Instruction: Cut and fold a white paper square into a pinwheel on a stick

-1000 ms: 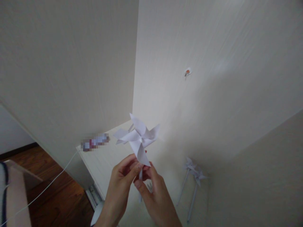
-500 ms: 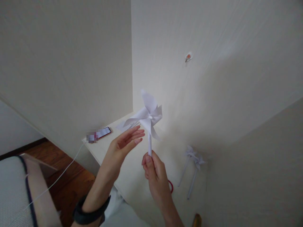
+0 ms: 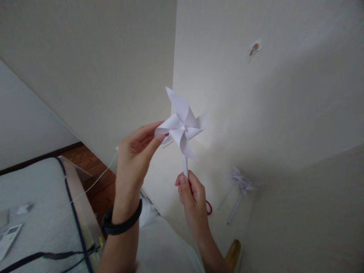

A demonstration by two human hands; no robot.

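Observation:
A white paper pinwheel (image 3: 184, 131) is held upright in front of me, its curved blades facing my view. My right hand (image 3: 193, 201) grips its rolled white stick (image 3: 185, 165) below the blades, with the lower end hidden in the fist. At the left blade is my left hand (image 3: 136, 151), thumb in front and fingers behind, pinching the blade's edge. A black band circles the left wrist. On the white table (image 3: 160, 176) to the right lie two more paper pinwheels (image 3: 240, 184).
A red loop (image 3: 209, 207), perhaps a scissors handle, shows beside my right wrist. White walls meet in the corner behind the table. A bed (image 3: 42, 201) with a remote-like white device (image 3: 10, 239) stands at left, and a white cable (image 3: 99, 178) hangs between.
My left hand has moved up and closed on the left blade. The pinwheel has risen slightly and its blades have turned. My view has shifted, and the phone no longer shows.

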